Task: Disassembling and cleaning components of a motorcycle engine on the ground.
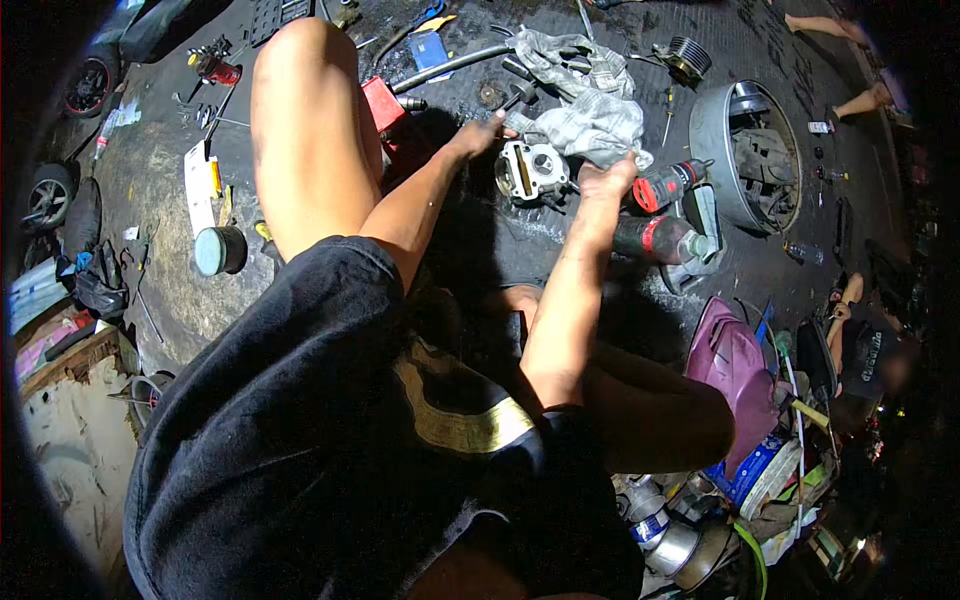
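My left hand (480, 137) is closed around a dark metal part with a wide rounded end (522, 94); its exact kind is hard to make out. My right hand (608, 179) grips the near edge of a light grey checked cloth (597, 125), which lies bunched up and stretches away on the floor. Between both hands sits a silver engine cylinder head (535, 170) with an opening in its upper face. Just right of my right hand lies a red and black bottle (668, 186), and nearer to me a clear bottle of dark liquid (655, 240).
A big grey metal drum (722, 150) with dark parts inside stands at right. A finned engine cylinder (688, 60) and a screwdriver (669, 115) lie beyond the cloth. A round tin (212, 250) stands at left. A purple plastic panel (725, 365) leans at lower right.
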